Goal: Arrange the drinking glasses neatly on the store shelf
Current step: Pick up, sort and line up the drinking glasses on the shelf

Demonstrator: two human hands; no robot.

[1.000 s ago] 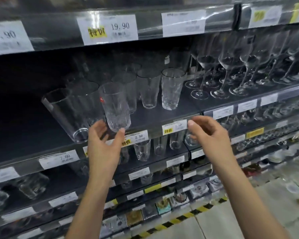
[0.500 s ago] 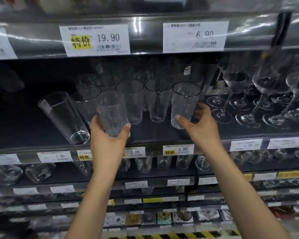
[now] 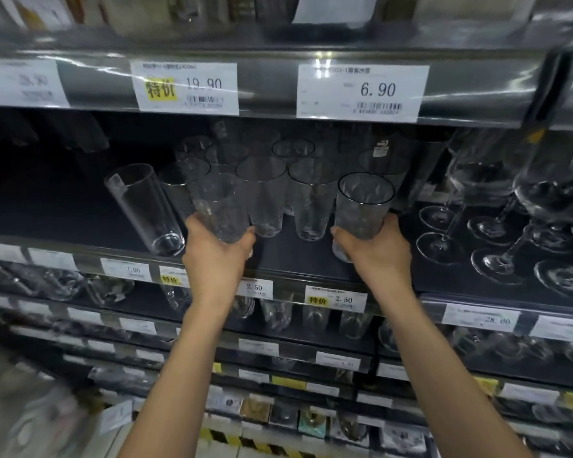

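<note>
1. Left hand [image 3: 217, 256]: fingers and thumb curled round the lower part of left glass [image 3: 220, 206], a clear textured tumbler, upright, at the front of shelf [image 3: 288, 259].
2. Right hand [image 3: 377, 256]: fingers and thumb wrapped round the base of right glass [image 3: 363, 206], upright, near the shelf's front edge. Whether either base touches the shelf cannot be told.
3. Middle glasses [image 3: 311, 203]: two, upright, standing between the held pair, further back.
4. Tall glass [image 3: 146, 206]: smooth, tilted left, beside left glass.
5. Wine glasses [image 3: 477, 200]: right of right glass.
</note>
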